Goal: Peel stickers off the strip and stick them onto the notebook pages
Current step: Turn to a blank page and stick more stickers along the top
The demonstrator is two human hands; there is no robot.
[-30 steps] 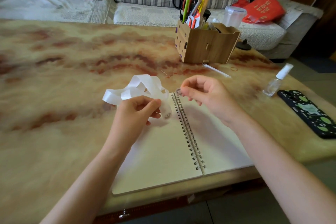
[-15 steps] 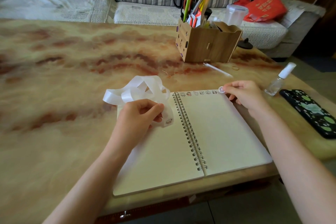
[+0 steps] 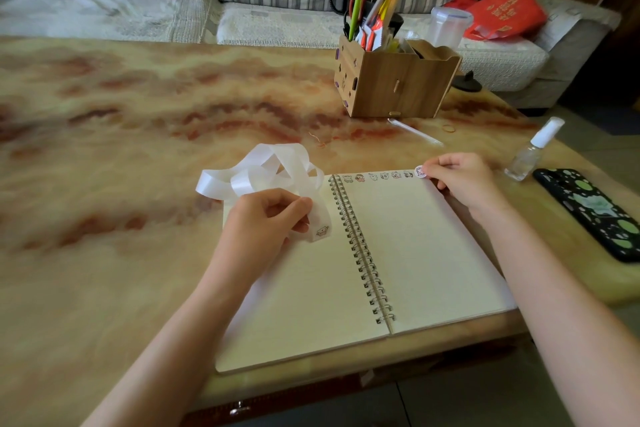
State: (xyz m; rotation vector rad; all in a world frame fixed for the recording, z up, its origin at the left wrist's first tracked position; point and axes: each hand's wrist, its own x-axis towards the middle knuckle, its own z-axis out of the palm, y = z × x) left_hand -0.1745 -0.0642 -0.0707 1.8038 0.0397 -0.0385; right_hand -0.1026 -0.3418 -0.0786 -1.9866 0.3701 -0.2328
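White, limp, likely featherweight: dangled strip (image 3: 263,170) from pinching left hand (image 3: 263,222) over left page of notebook (image 3: 415,246); pinched tacky round sticker (image 3: 420,172) by its edge in right hand (image 3: 464,180) at right page's top corner.

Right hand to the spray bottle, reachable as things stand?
Likely yes: the spray bottle stands just right of the right hand, only bare table between them. The fingers pinch a sticker at the notebook's top edge, though, so they aren't free.
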